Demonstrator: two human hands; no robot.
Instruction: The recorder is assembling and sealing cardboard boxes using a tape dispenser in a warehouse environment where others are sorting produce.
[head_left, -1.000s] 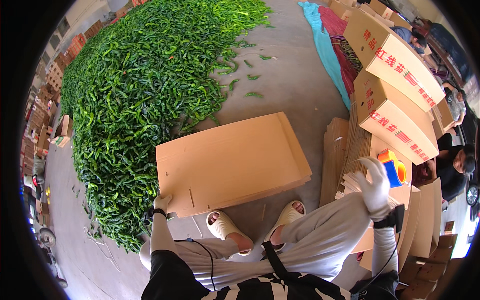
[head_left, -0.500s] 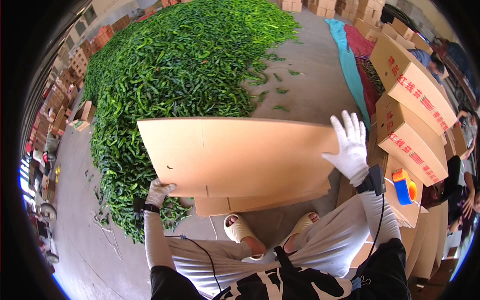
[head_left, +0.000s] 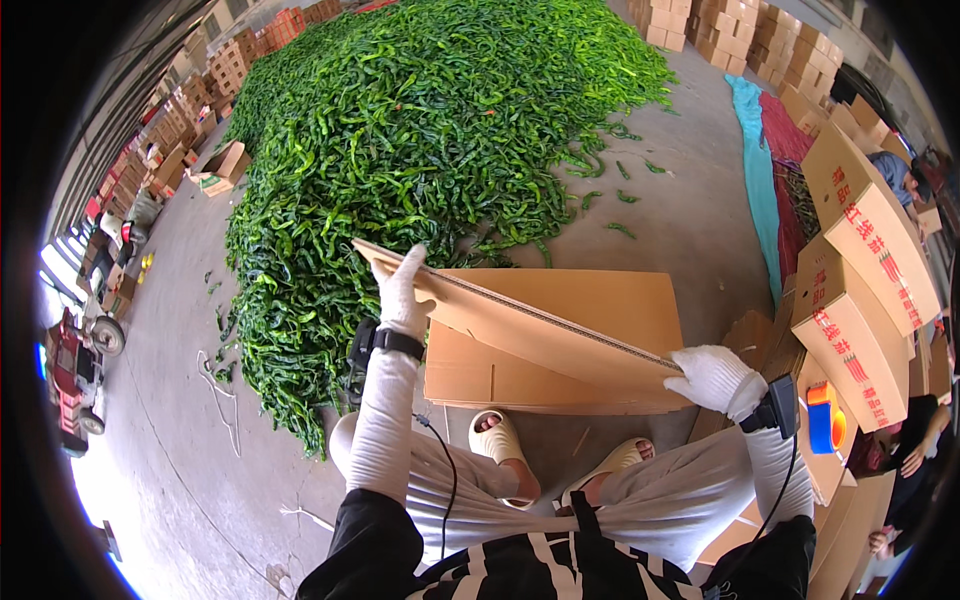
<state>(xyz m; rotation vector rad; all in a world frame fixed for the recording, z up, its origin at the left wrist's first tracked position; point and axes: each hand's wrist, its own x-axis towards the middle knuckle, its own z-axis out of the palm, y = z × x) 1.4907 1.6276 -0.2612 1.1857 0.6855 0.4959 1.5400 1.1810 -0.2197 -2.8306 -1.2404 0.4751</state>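
A folded-flat brown cardboard box stands on edge between my hands, running aslant from far left to near right. My left hand, in a white glove, grips its far left end with the thumb on the near side. At the other end, my gloved right hand has its fingers closed round the corner. Under the held box lies a stack of flat cardboard boxes, in front of my feet. An orange and blue tape dispenser rests on cardboard to the right of my right hand.
A large heap of green peppers spreads beyond the stack, with loose ones on the floor. Printed cartons stand at the right, near a teal cloth. Stacked boxes line the back. Other people sit or stand at the far right.
The held box has swung from lying broad across the stack to standing aslant on edge. My left hand has moved up and right; my right hand, spread before, has come down and closed on the corner.
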